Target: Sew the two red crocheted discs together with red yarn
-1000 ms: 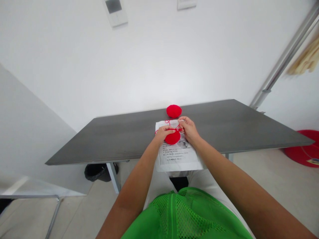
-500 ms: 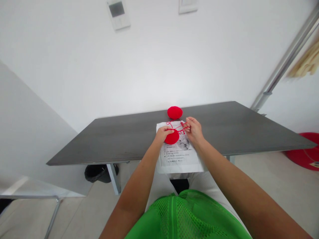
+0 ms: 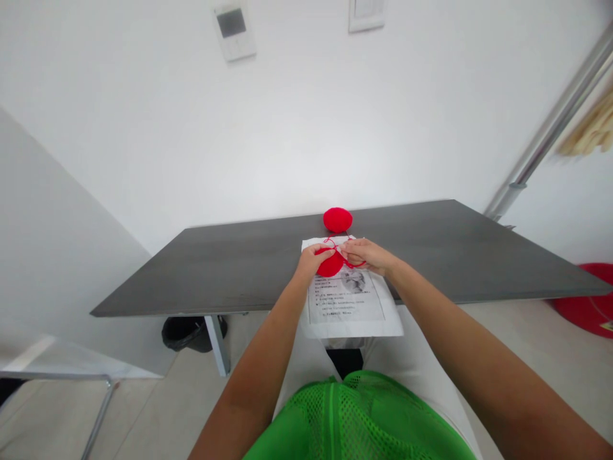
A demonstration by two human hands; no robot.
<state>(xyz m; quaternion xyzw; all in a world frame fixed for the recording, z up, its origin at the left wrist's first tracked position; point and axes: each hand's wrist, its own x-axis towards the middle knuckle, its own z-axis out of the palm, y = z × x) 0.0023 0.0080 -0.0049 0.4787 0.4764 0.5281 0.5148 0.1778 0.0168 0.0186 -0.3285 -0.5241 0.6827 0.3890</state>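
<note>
The left hand (image 3: 313, 255) is pinching a red round piece (image 3: 329, 264) at its upper left edge, the thumb covering part of it and the fingers beneath mostly hiding from sight. The right hand (image 3: 368, 257) is meeting it just beside, its fingers closing narrowly on red yarn (image 3: 354, 264) that is looping out under the knuckles; whether they are also gripping a tool is staying impossible to tell. Both hands are hovering or resting over a printed sheet (image 3: 354, 327), blocking much of its upper part, and its small lettering is showing too blurred for reading. The sheet is lying on the gray tabletop (image 3: 230, 268), its near edge overhanging the front. Behind the hands, a red ball (image 3: 338, 220) is sitting near the back edge, its surface looking too plain for making out any strands. Below, a black bin (image 3: 191, 338) is partly hiding behind a table leg (image 3: 216, 345), while at the right a red tub (image 3: 587, 310) is running out of view.
</note>
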